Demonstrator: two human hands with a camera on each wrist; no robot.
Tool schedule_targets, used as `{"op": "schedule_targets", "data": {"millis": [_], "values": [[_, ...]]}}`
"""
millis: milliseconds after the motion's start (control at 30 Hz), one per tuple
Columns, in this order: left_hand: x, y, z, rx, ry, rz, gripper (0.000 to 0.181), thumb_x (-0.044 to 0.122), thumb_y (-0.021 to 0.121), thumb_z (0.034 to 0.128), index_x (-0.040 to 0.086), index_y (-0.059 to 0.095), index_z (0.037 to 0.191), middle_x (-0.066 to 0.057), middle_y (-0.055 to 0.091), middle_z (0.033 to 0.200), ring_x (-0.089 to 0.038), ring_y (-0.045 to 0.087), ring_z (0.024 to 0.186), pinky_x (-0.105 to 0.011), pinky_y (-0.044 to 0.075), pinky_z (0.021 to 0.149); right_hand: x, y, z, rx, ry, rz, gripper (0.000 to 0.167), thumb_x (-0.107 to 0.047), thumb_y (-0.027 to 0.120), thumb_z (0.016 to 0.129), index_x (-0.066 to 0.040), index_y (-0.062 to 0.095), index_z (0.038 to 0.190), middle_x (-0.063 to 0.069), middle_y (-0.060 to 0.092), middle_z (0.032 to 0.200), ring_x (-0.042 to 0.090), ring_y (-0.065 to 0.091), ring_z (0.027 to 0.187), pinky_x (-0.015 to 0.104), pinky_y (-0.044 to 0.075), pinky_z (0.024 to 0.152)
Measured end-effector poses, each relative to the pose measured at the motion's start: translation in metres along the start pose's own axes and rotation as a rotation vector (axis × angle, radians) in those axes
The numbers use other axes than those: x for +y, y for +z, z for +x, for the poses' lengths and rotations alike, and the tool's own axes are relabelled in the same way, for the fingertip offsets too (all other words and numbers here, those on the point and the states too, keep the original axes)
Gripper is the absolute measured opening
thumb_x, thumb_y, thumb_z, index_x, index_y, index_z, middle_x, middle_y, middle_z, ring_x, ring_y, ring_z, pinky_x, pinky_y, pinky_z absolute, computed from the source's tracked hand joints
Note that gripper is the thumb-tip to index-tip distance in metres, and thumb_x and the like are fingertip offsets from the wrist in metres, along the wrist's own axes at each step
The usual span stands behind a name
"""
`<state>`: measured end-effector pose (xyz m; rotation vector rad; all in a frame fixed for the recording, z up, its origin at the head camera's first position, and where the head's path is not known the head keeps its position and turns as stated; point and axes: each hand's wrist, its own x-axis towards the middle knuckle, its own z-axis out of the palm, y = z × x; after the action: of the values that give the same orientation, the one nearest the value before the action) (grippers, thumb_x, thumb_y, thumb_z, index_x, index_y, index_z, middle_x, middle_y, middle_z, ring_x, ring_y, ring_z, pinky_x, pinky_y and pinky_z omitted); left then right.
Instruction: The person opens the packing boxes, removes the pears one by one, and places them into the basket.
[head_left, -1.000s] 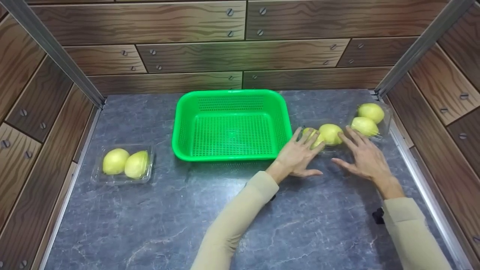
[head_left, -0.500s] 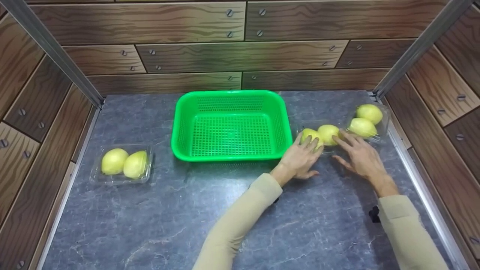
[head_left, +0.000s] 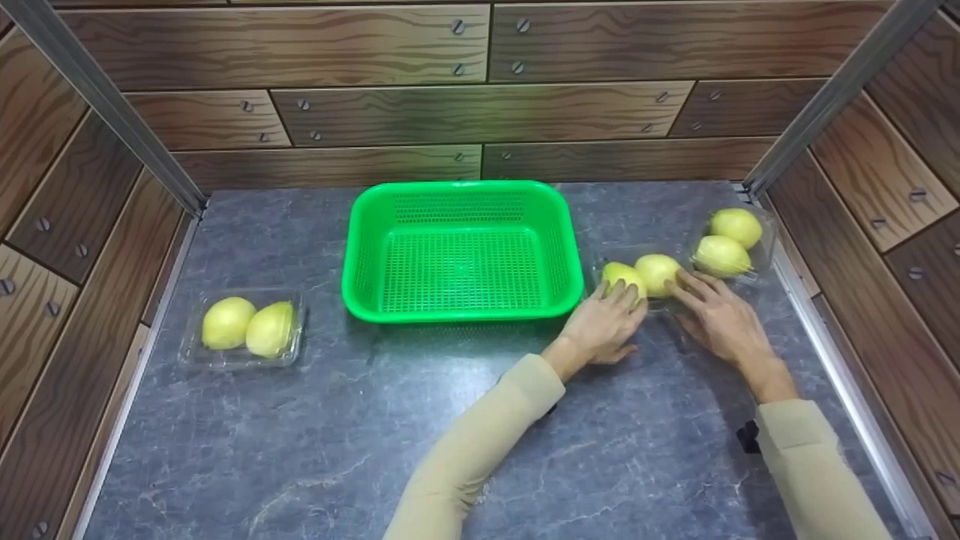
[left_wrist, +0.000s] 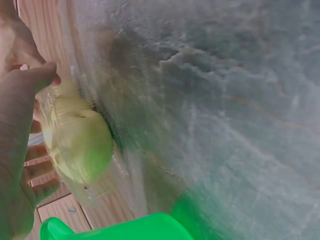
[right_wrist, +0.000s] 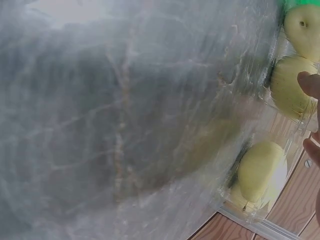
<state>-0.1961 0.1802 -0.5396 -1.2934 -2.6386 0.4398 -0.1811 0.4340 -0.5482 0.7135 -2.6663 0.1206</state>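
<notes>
In the head view a clear plastic box (head_left: 666, 301) with two yellow-green fruits (head_left: 657, 275) lies right of the green basket (head_left: 461, 316). My left hand (head_left: 604, 326) grips its left part, with bent fingers over the left fruit. On its right end my right hand (head_left: 716, 319) takes hold, the fingertips beside the right fruit. The left wrist view shows the left fingers (left_wrist: 40, 170) along the box, by a fruit (left_wrist: 82, 145). In the right wrist view the right thumb (right_wrist: 309, 84) lies against the near side, by a fruit (right_wrist: 291, 87).
Another clear box with two fruits (head_left: 722, 256) stands at the back right, close behind my right hand; it also shows in the right wrist view, with a fruit (right_wrist: 260, 172). A third such box (head_left: 247, 360) sits at the left. Wood-patterned walls (head_left: 480, 112) enclose the grey tabletop (head_left: 315, 450).
Both hands have drawn in from spread fingers to bent fingers on the middle box. That box has shifted slightly towards me. The basket and the other boxes have stayed in place.
</notes>
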Motion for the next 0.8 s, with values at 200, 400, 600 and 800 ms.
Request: {"op": "schedule_targets", "data": {"millis": [200, 400, 600, 800], "values": [[0.003, 0.004, -0.005, 0.113, 0.023, 0.006, 0.061, 0.059, 0.056, 0.1003, 0.023, 0.047, 0.149, -0.001, 0.053, 0.150, -0.021, 0.052, 0.143, -0.036, 0.050, 0.120, -0.003, -0.001, -0.012, 0.035, -0.004, 0.017, 0.062, -0.006, 0.088, 0.078, -0.009, 0.068, 0.137, 0.021, 0.063, 0.146, 0.046, 0.060, 0.130, 0.061, 0.063, 0.083], [0.003, 0.008, -0.012, 0.184, 0.053, 0.007, 0.042, 0.041, 0.058, 0.1003, 0.025, 0.052, 0.139, 0.001, 0.057, 0.141, -0.020, 0.057, 0.135, -0.035, 0.053, 0.113, -0.007, -0.001, -0.019, 0.065, -0.038, 0.020, 0.059, -0.010, 0.089, 0.076, -0.010, 0.070, 0.133, 0.022, 0.066, 0.141, 0.048, 0.063, 0.123, 0.061, 0.064, 0.082], [0.002, 0.011, -0.020, 0.239, 0.079, 0.014, 0.035, 0.031, 0.060, 0.1001, 0.026, 0.055, 0.135, 0.003, 0.060, 0.135, -0.019, 0.060, 0.127, -0.033, 0.055, 0.107, -0.013, -0.002, -0.026, 0.102, -0.070, 0.020, 0.056, -0.015, 0.089, 0.075, -0.010, 0.072, 0.129, 0.022, 0.069, 0.134, 0.048, 0.066, 0.115, 0.060, 0.064, 0.078], [0.001, 0.012, -0.029, 0.278, 0.103, 0.027, 0.028, 0.025, 0.055, 0.1043, 0.027, 0.056, 0.133, 0.003, 0.062, 0.131, -0.018, 0.061, 0.121, -0.032, 0.056, 0.103, -0.019, -0.001, -0.031, 0.133, -0.096, 0.021, 0.052, -0.024, 0.083, 0.077, -0.010, 0.073, 0.127, 0.022, 0.070, 0.130, 0.046, 0.066, 0.110, 0.059, 0.064, 0.079]]}}
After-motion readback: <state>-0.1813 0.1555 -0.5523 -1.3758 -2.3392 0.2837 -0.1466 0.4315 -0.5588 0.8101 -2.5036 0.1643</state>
